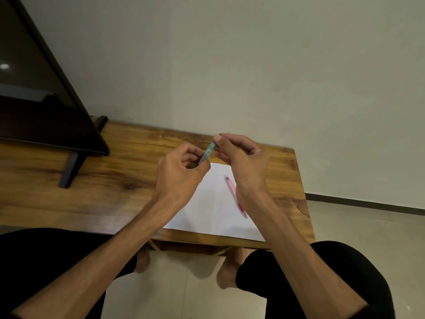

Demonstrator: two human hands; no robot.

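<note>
Teal pen (208, 154) held at both ends: your left hand (181, 173) curls round its lower end and your right hand (241, 157) pinches its top, just above the far edge of the white paper sheet (211, 217). On that sheet lies a pink pen (231, 186); the wooden table (103, 180) is beneath it, and well left of the sheet stands a dark screen (46, 100).
</note>
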